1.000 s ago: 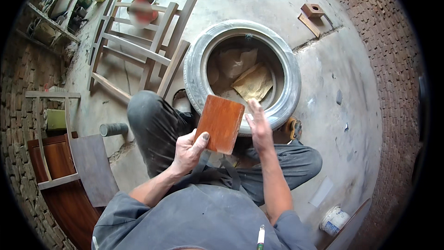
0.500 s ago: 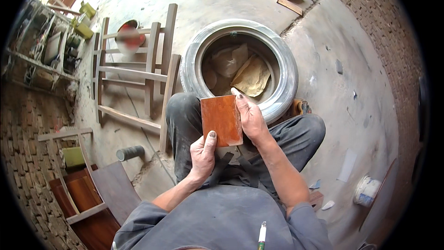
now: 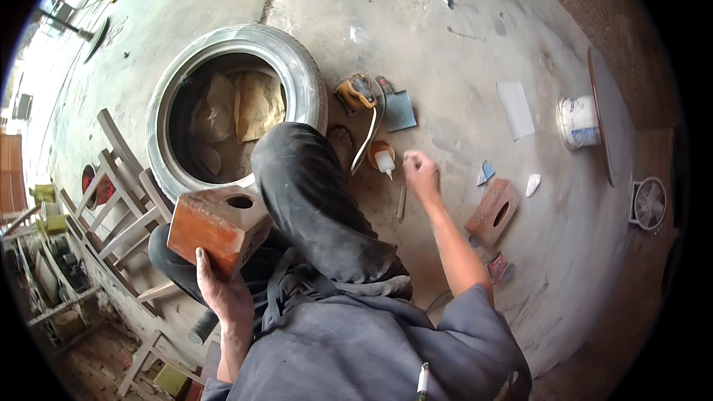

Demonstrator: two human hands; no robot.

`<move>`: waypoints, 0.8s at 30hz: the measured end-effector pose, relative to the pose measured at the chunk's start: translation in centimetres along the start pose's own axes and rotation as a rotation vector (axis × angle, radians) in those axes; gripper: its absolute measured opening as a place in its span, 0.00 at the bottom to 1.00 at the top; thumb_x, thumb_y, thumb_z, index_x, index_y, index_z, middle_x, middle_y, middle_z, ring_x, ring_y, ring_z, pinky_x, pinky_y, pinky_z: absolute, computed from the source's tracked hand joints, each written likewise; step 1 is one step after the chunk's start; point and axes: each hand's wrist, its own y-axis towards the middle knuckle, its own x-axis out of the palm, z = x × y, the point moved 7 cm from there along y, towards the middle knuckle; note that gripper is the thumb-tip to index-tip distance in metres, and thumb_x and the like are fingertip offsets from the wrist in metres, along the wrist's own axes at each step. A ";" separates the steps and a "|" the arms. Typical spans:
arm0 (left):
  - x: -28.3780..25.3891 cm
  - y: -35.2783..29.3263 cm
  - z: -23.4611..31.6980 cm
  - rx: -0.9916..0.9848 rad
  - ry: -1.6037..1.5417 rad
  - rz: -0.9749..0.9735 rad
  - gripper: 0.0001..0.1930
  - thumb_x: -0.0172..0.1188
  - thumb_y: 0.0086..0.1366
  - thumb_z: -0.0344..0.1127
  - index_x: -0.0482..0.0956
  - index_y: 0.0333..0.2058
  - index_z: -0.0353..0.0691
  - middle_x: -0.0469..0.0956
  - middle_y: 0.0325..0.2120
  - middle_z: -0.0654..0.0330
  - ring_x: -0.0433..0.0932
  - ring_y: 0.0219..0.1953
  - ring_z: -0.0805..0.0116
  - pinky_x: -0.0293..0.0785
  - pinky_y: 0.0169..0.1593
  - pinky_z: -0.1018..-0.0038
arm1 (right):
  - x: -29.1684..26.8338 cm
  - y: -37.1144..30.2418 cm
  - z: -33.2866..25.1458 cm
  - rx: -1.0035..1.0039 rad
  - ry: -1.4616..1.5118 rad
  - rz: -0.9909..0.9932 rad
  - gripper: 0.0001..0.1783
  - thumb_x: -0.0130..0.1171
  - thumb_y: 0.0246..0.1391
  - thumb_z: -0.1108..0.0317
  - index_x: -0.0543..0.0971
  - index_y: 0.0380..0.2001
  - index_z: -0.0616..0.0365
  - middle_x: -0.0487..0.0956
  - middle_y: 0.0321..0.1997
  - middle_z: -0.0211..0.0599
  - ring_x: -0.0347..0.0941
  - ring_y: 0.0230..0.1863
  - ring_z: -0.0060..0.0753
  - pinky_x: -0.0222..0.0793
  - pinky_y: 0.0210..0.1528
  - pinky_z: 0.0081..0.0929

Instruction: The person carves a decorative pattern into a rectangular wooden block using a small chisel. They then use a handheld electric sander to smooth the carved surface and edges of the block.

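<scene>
The reddish-brown wooden box with an oval opening [image 3: 202, 224] is best supported firmly from below by the left hand [image 3: 225, 297], its grip kept off the worn edges. The box is held above the lap, beside the grey rubber tyre [image 3: 308, 96], thumb pressed to one face, fingers mostly hidden. The right hand [image 3: 422, 172] is loosely curled above the floor; whether anything is held cannot be told. A glossy orange-brown face is bordered by pale, scuffed edges; the opening's face looks duller.
</scene>
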 end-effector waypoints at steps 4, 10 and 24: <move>-0.7 0.1 1.1 0.110 0.149 0.066 0.25 0.58 0.77 0.49 0.74 0.63 0.38 0.77 0.60 0.58 0.77 0.61 0.64 0.71 0.66 0.64 | 6.6 -7.9 13.8 0.344 -0.354 -0.016 0.08 0.62 0.60 0.67 0.85 0.42 0.50 0.87 0.37 0.44 0.85 0.41 0.52 0.78 0.46 0.44; 0.1 1.2 4.2 0.162 0.222 0.074 0.27 0.57 0.78 0.51 0.73 0.64 0.37 0.79 0.58 0.57 0.79 0.58 0.63 0.73 0.64 0.63 | 13.1 -14.2 16.7 0.351 -0.214 -0.163 0.09 0.61 0.60 0.66 0.82 0.43 0.52 0.83 0.44 0.48 0.79 0.49 0.60 0.75 0.49 0.53; 0.9 0.0 3.2 0.166 0.251 0.153 0.26 0.55 0.79 0.52 0.73 0.64 0.37 0.79 0.58 0.57 0.79 0.58 0.64 0.75 0.64 0.64 | 23.8 -8.8 9.5 0.134 -0.377 -0.250 0.22 0.64 0.54 0.67 0.73 0.51 0.63 0.76 0.50 0.52 0.74 0.55 0.61 0.76 0.52 0.55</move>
